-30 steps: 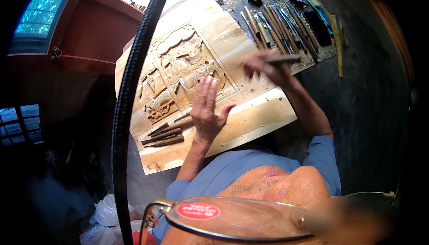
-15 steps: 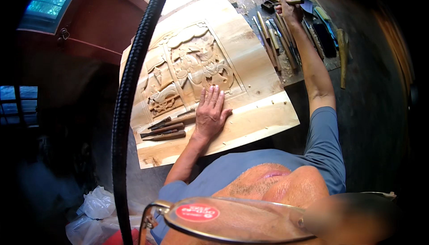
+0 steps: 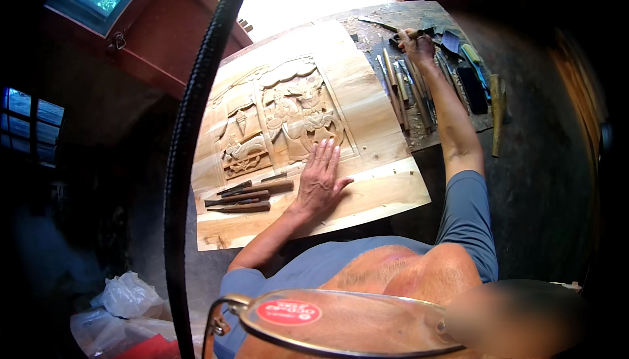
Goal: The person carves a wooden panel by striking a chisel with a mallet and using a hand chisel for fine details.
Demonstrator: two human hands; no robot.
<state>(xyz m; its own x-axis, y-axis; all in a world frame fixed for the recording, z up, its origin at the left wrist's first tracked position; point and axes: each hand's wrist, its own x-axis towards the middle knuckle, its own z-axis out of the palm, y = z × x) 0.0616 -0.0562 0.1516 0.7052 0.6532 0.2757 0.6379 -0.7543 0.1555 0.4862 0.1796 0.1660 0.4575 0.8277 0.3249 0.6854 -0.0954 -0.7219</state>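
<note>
My left hand (image 3: 319, 179) lies flat on a pale wooden panel (image 3: 373, 123), fingers stretched out and fingertips at the lower edge of its carved relief (image 3: 301, 107). Just left of that hand, several dark-handled chisels (image 3: 246, 196) rest on the panel. My right hand (image 3: 418, 48) is at the far right, over the tools on the bench. Its fingers are curled, and what they hold is mostly hidden; a dark piece shows beside them. Below and left of it lies a row of carving chisels (image 3: 407, 87) with wooden handles.
A dark workbench (image 3: 419, 137) strewn with wood shavings carries a brush (image 3: 470, 54), a black oblong block (image 3: 472, 90) and a wooden mallet-like stick (image 3: 496, 116) at its right edge. A black braided cable (image 3: 190, 123) crosses the view. Plastic bags (image 3: 131, 297) lie lower left.
The view has tilted, so the bench and panel sit lower. My right hand has turned over the tools; the wooden handle seen in it before is now hidden. My left hand stays flat on the panel.
</note>
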